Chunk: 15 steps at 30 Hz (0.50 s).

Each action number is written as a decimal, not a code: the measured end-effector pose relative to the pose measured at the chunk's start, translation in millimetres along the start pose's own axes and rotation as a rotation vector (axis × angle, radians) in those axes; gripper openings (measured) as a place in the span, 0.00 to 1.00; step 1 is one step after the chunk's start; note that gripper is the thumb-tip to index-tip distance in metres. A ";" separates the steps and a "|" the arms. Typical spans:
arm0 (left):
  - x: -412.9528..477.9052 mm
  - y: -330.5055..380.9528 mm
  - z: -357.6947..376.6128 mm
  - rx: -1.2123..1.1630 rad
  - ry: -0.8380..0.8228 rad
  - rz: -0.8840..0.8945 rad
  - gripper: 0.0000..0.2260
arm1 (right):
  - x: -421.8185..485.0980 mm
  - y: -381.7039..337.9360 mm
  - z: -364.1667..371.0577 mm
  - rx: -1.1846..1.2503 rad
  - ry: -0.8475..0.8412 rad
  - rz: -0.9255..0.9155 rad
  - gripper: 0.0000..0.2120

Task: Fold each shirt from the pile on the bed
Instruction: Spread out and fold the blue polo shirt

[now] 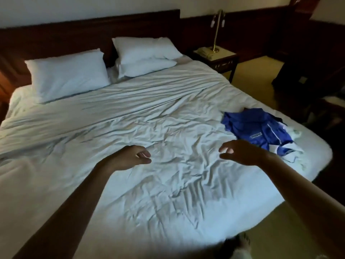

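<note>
Left hand (130,157), right hand (240,154) hover; shirt (261,124) label (256,135) blurred.

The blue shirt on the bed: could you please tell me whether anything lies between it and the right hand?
Nothing visible does. The right hand, empty, is just short of the blue shirt, with only bare wrinkled sheet between them.

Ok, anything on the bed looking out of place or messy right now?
The blue shirt lies crumpled at the far right, with white cloth bunched against it near the edge. The sheet is heavily wrinkled all over.
</note>
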State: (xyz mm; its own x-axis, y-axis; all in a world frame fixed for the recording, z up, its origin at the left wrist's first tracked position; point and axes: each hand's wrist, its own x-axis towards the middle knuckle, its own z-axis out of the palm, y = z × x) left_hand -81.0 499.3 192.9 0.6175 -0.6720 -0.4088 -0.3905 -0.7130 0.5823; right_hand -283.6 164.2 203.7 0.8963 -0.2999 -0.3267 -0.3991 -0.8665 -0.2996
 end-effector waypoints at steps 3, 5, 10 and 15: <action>130.4 69.3 54.7 0.030 -0.040 0.011 0.11 | 61.2 135.7 -5.8 0.018 0.053 0.063 0.17; 225.2 130.6 99.1 0.061 -0.069 0.063 0.13 | 93.4 224.0 -8.7 0.058 0.145 0.154 0.15; 427.4 272.1 223.9 0.189 -0.086 0.280 0.21 | 149.9 401.2 -11.3 0.084 0.306 0.383 0.22; 541.2 380.5 308.1 0.598 -0.076 0.494 0.40 | 180.3 488.9 19.7 -0.001 0.327 0.441 0.35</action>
State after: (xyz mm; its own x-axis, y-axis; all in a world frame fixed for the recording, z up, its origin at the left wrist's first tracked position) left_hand -105.8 -197.3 -23.2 0.2362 -0.9361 -0.2606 -0.9231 -0.2999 0.2407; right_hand -320.9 -305.6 -19.4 0.6572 -0.7433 -0.1251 -0.7508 -0.6308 -0.1959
